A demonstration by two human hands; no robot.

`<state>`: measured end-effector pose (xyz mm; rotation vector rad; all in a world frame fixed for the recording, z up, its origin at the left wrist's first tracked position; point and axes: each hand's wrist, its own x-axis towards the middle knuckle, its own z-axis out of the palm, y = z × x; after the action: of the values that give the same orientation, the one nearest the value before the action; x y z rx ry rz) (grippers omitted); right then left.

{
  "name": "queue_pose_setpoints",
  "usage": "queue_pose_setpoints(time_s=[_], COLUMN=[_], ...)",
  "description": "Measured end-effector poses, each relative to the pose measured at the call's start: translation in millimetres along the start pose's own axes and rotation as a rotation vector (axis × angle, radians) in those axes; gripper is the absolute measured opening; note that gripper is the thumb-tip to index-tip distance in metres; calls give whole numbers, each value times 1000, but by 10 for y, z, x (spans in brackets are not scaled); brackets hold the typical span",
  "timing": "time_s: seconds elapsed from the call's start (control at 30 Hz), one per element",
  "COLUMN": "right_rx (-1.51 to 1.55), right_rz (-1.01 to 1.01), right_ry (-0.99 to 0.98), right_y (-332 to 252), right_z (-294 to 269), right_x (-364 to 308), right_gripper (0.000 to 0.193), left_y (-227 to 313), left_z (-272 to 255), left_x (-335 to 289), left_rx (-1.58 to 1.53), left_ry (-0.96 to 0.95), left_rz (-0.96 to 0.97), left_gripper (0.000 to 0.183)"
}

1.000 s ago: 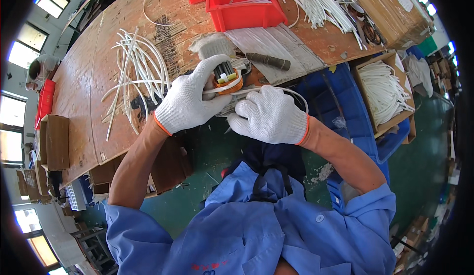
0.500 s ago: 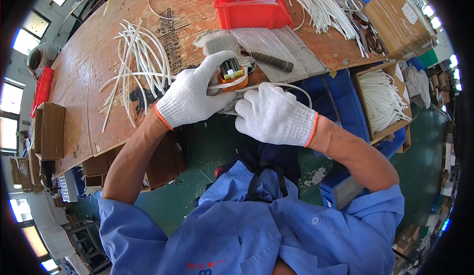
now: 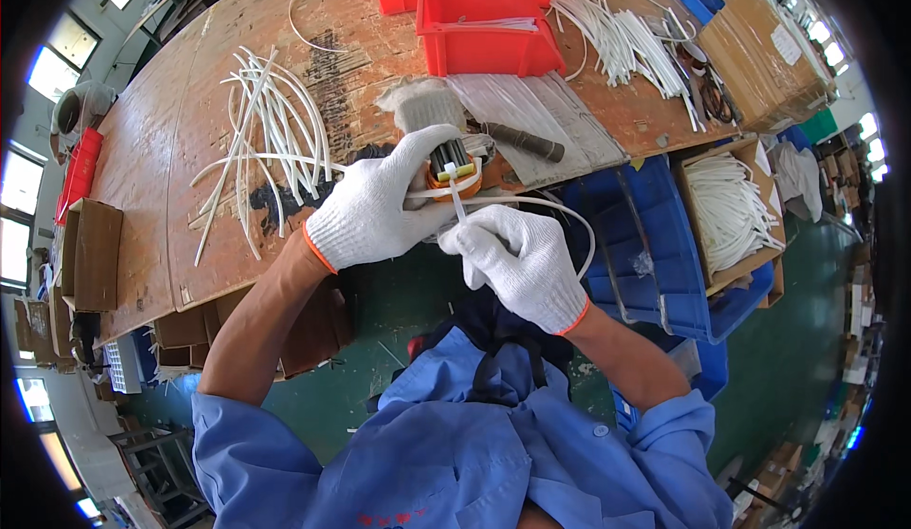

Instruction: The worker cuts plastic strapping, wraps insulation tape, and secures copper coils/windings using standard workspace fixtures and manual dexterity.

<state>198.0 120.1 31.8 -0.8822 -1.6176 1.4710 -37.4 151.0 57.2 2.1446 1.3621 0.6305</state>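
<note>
My left hand point(image 3: 373, 204), in a white knit glove, is closed around a wound coil part point(image 3: 454, 176) with a dark ridged body, an orange band and a pale yellow piece. My right hand point(image 3: 520, 261), also gloved, pinches the near end of a narrow white strip point(image 3: 457, 197), which looks like a cable tie. The strip runs up to the coil part's yellow piece. A white tube point(image 3: 560, 204) curves from the part over to the right, past my right hand. My left fingers hide much of the part's left side.
Loose white tubes point(image 3: 270, 130) lie on the worn wooden table point(image 3: 152, 187). Red bins point(image 3: 493, 40) stand beyond my hands, before a dark rod point(image 3: 522, 140). Right of me are a blue crate point(image 3: 664, 235) and a cardboard box of white tubes point(image 3: 697, 278).
My right hand has turned and drawn down toward me, and the white strip now shows stretched between its fingers and the coil part. My left hand keeps its hold.
</note>
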Motion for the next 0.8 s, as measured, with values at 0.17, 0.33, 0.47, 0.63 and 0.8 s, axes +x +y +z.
queue_pose_setpoints(time_s=[0.17, 0.33, 0.47, 0.63, 0.8], right_rx=[61, 43, 53, 124, -349], right_rz=[63, 46, 78, 75, -234], right_ry=[28, 40, 31, 87, 329], right_y=[-29, 7, -25, -134, -100], right_z=[17, 13, 15, 48, 137], right_x=[29, -22, 3, 230, 284], right_gripper=[23, 24, 24, 24, 22], left_y=[-42, -62, -60, -119, -81], left_z=[41, 28, 29, 47, 34], left_x=[0, 14, 12, 12, 3], left_rx=[-30, -32, -24, -1, -27], left_ry=[35, 35, 33, 71, 40], left_rz=[17, 60, 40, 113, 41], left_gripper=[79, 80, 81, 84, 86])
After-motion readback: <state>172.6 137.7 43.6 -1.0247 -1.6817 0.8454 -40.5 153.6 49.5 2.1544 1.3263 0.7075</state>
